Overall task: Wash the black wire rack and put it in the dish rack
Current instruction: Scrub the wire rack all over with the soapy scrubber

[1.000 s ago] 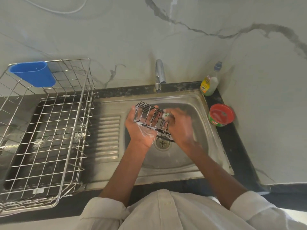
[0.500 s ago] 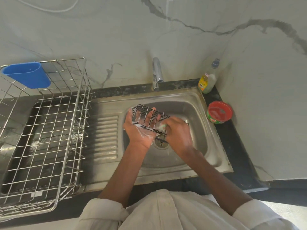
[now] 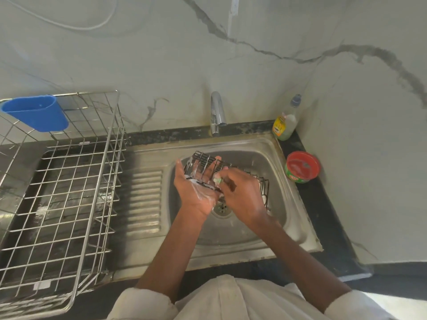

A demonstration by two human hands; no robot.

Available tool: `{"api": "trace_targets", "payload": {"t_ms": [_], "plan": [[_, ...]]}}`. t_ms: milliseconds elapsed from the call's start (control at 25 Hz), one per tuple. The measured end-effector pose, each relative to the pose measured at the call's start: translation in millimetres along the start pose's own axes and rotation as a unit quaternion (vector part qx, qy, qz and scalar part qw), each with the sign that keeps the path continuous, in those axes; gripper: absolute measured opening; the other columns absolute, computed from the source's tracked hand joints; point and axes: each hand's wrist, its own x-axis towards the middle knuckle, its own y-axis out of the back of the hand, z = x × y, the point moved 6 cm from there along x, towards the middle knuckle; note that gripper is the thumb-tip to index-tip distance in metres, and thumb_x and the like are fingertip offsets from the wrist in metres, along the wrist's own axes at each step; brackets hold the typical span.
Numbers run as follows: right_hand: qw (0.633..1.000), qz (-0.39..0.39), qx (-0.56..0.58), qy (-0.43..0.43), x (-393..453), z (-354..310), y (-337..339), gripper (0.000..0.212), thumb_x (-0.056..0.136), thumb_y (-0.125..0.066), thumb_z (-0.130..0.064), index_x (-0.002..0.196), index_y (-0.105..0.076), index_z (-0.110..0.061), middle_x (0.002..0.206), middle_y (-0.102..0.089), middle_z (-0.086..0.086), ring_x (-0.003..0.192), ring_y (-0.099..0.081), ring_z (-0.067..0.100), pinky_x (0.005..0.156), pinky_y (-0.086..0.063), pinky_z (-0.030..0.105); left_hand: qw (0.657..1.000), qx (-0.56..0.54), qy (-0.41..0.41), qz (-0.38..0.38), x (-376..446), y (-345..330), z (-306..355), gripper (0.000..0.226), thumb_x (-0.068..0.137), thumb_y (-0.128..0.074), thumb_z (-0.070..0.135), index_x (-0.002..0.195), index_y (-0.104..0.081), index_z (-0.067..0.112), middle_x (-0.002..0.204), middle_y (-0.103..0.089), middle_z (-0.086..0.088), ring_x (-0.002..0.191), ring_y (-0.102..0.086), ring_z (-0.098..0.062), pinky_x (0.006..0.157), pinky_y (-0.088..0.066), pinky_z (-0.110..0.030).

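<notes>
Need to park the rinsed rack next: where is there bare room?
The dish rack floor below the blue cup holds nothing, and the ribbed drainboard beside it is bare. The sink is crowded: both hands and the black wire rack.

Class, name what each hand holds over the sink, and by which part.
The left hand supports the soapy black wire rack from beneath its left end. The right hand pinches a small green scrubber against the rack.
</notes>
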Motion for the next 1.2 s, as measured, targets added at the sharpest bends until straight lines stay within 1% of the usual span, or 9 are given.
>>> {"api": "trace_targets", "payload": {"t_ms": [160, 240, 360, 560, 760, 880, 960, 1080, 1200], "plan": [[0.993, 0.092, -0.031, -0.063, 36.1, 8.6, 11.9, 0.024, 0.089, -0.072, 0.003, 0.105, -0.080, -0.012, 0.097, -0.074, -0.002, 0.083, -0.064, 0.008, 0.072, -0.038, 0.000, 0.999, 0.030, 0.039, 0.023, 1.1, 3.5, -15.6, 0.077, 0.090, -0.059, 0.079, 0.141, -0.066, 0.022, 0.125, -0.076, -0.015, 0.116, -0.072, -0.035, 0.089, -0.061, -0.052], [0.997, 0.046, -0.056, 0.018, 27.4, -12.6, -5.1, 0.023, 0.088, -0.068, 0.004, 0.101, -0.080, -0.010, 0.097, -0.074, 0.002, 0.088, -0.066, 0.016, 0.073, -0.046, 0.010, 0.999, 0.029, 0.043, 0.001, 2.9, 3.6, -19.2, 0.083, 0.085, -0.063, 0.082, 0.143, -0.062, 0.023, 0.122, -0.074, -0.010, 0.119, -0.071, -0.031, 0.095, -0.059, -0.048], [0.992, -0.020, -0.044, 0.119, -3.1, -22.2, -16.3, 0.017, 0.092, -0.063, -0.012, 0.096, -0.079, -0.007, 0.095, -0.074, 0.006, 0.086, -0.069, 0.022, 0.070, -0.058, 0.029, 0.999, 0.005, 0.033, 0.003, 7.6, 7.9, -12.3, 0.095, 0.086, -0.067, 0.076, 0.154, -0.055, 0.010, 0.137, -0.067, -0.022, 0.125, -0.065, -0.037, 0.116, -0.046, -0.054], [0.988, 0.031, -0.111, -0.105, -7.5, 54.3, 14.4, 0.032, 0.085, -0.070, 0.011, 0.106, -0.077, -0.012, 0.102, -0.074, 0.004, 0.092, -0.070, 0.025, 0.074, -0.056, 0.030, 0.999, -0.046, 0.010, 0.001, 2.6, 3.8, -4.5, 0.033, 0.095, -0.063, 0.036, 0.117, -0.066, 0.012, 0.134, -0.071, -0.022, 0.124, -0.068, -0.045, 0.104, -0.051, -0.067], [0.993, -0.036, -0.112, -0.003, -23.0, 33.0, -11.2, 0.038, 0.075, -0.075, 0.016, 0.099, -0.078, -0.014, 0.097, -0.074, 0.001, 0.089, -0.066, 0.019, 0.071, -0.044, 0.017, 0.996, -0.074, -0.032, 0.023, 5.3, 14.3, 5.6, 0.041, 0.095, -0.062, 0.032, 0.133, -0.060, 0.017, 0.118, -0.077, -0.022, 0.104, -0.077, -0.045, 0.103, -0.049, -0.072], [0.984, -0.009, -0.123, -0.131, -29.3, 76.2, 10.6, 0.038, 0.082, -0.069, 0.015, 0.105, -0.077, -0.014, 0.103, -0.075, 0.005, 0.093, -0.070, 0.025, 0.069, -0.053, 0.027, 0.996, -0.084, -0.019, 0.023, 5.7, 18.6, 7.3, 0.041, 0.092, -0.062, 0.033, 0.130, -0.056, 0.020, 0.138, -0.070, -0.022, 0.121, -0.069, -0.050, 0.096, -0.044, -0.083], [0.978, 0.006, -0.132, -0.163, -35.6, 72.3, 9.0, 0.039, 0.081, -0.068, 0.017, 0.104, -0.078, -0.013, 0.102, -0.075, 0.005, 0.091, -0.069, 0.023, 0.068, -0.048, 0.020, 0.996, -0.085, -0.020, 0.027, 2.1, 16.6, 2.4, 0.041, 0.092, -0.062, 0.033, 0.131, -0.056, 0.020, 0.135, -0.071, -0.021, 0.117, -0.072, -0.048, 0.089, -0.050, -0.080], [0.996, -0.005, -0.086, -0.031, -27.0, 18.0, -16.6, 0.036, 0.074, -0.073, 0.018, 0.094, -0.078, -0.011, 0.097, -0.073, 0.002, 0.089, -0.064, 0.018, 0.073, -0.038, 0.005, 0.995, -0.092, -0.037, 0.023, 1.3, 11.5, -4.2, 0.036, 0.095, -0.061, 0.029, 0.128, -0.055, 0.015, 0.122, -0.073, -0.024, 0.106, -0.077, -0.043, 0.083, -0.062, -0.064], [0.997, -0.022, -0.057, 0.049, -15.5, -2.5, -24.3, 0.031, 0.074, -0.075, 0.016, 0.092, -0.076, -0.010, 0.099, -0.072, 0.002, 0.093, -0.066, 0.023, 0.072, -0.056, 0.029, 0.995, -0.096, -0.030, 0.016, 1.1, 11.3, -5.7, 0.037, 0.094, -0.060, 0.029, 0.127, -0.054, 0.015, 0.131, -0.068, -0.026, 0.111, -0.072, -0.040, 0.081, -0.063, -0.054]]}}
